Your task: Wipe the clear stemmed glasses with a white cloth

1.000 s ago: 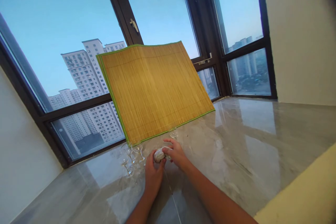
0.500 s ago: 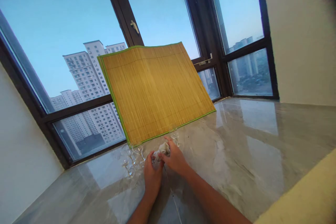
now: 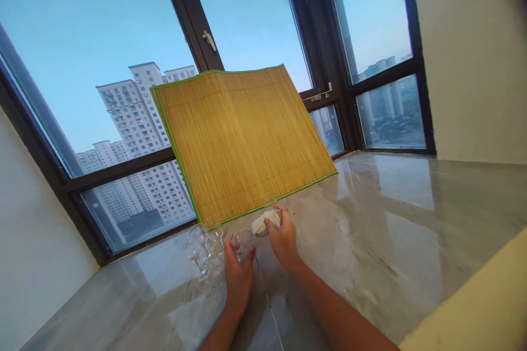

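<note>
Both forearms run out of frame at the near edge. The left hand [image 3: 239,271] covers the stem and base of the clear glass [image 3: 244,242] it holds, whose rim barely shows against the marble counter [image 3: 391,219]. The right hand [image 3: 282,238] hides much of a pale cloth [image 3: 263,223]. Left of them, a cluster of small stemmed glasses [image 3: 203,247], perhaps four, is too faint to count.

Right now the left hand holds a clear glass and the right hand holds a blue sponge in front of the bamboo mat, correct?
Not quite. The head view shows the right hand holding a whitish cloth, not a blue sponge. The left hand does hold a clear glass, in front of the bamboo mat.
</note>
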`<state>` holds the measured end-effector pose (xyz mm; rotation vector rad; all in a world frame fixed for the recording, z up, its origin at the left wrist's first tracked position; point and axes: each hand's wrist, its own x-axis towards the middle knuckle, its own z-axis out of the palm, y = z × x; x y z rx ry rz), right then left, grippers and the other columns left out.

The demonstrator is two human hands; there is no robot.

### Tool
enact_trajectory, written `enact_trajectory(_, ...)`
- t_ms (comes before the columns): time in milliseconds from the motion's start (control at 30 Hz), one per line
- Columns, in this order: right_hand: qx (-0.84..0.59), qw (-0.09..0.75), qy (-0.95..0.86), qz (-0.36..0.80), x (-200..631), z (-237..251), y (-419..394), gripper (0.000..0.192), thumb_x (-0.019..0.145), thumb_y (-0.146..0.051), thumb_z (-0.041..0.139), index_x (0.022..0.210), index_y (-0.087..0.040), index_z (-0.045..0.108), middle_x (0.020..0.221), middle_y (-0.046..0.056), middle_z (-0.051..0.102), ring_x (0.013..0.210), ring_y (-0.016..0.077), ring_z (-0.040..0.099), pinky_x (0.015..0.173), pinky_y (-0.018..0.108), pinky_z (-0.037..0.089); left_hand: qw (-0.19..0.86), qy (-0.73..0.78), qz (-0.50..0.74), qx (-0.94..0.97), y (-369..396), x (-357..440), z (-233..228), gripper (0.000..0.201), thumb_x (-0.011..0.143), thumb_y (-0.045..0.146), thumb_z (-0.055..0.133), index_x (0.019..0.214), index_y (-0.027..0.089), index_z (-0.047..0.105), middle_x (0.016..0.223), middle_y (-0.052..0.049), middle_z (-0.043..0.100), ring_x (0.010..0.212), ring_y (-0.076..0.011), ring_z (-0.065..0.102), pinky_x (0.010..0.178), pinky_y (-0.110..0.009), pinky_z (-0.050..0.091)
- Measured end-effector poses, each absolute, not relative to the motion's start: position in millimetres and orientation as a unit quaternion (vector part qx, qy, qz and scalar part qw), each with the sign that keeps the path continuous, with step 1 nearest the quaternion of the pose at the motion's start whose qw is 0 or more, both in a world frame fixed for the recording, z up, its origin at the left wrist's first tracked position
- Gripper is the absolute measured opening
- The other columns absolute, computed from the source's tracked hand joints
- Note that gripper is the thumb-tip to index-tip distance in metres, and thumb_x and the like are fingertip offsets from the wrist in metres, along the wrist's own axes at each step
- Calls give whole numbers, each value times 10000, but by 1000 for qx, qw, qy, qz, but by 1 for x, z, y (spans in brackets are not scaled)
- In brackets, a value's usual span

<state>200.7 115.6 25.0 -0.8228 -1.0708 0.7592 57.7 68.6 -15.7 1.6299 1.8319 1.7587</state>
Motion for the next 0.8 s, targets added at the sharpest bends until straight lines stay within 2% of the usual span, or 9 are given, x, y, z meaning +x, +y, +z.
enact_trajectory(133, -421, 721, -467, 292, 207, 29, 113, 443, 804, -341, 576, 1213, -180, 526, 1005, 87, 689, 904, 252, 655, 804, 351, 485, 123, 562, 629, 524, 66, 60, -14, 701, 843, 585, 576, 1401, 214, 373, 1094, -76, 601, 1018, -223, 610, 955, -388, 461)
enact_trajectory(267, -413, 732, -469, 270, 206, 30, 110, 419, 816, -355, 584, 1195, -183, 531, 1053, 97, 680, 921, 248, 650, 808, 352, 486, 187, 539, 639, 516, 67, 60, -14, 692, 835, 615, 580, 1370, 213, 404, 1093, -88, 647, 1025, -224, 632, 954, -380, 467)
enact_trajectory(500, -385, 725, -485, 302, 201, 30, 107, 383, 760, -318, 624, 1112, -190, 547, 900, 44, 665, 797, 222, 639, 735, 330, 500, 326, 469, 672, 472, 73, 59, -12, 741, 779, 668, 625, 1329, 221, 408, 1006, -74, 677, 904, -221, 696, 830, -378, 540)
enact_trajectory(800, -372, 746, -474, 285, 202, 31, 105, 339, 766, -313, 608, 1076, -186, 559, 921, 47, 656, 811, 213, 625, 746, 326, 497, 494, 394, 648, 426, 87, 53, -14, 740, 627, 667, 767, 1177, 207, 582, 862, -68, 708, 808, -220, 698, 730, -340, 515)
